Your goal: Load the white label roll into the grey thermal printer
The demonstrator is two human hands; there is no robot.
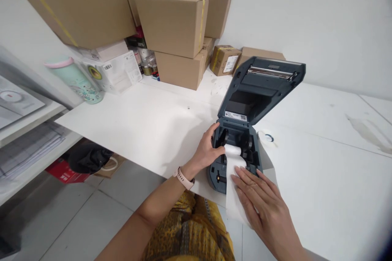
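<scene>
A dark label printer [217,180] stands on the white table with its lid [269,85] raised. Inside it lies a white paper roll [232,149], and a strip of the paper [234,195] runs out over the front edge and hangs down. My left hand [208,149] is at the printer's left side, thumb by the roll and fingers on the outer rim, spread apart. My right hand [263,200] lies flat over the paper strip and the printer's front right, fingers stretched out.
Cardboard boxes [171,24] are stacked at the back. A green tumbler [76,79] and a white box [118,75] stand at the left. Right of the printer lies a small roll [267,138]. Shelves [36,118] are at the far left.
</scene>
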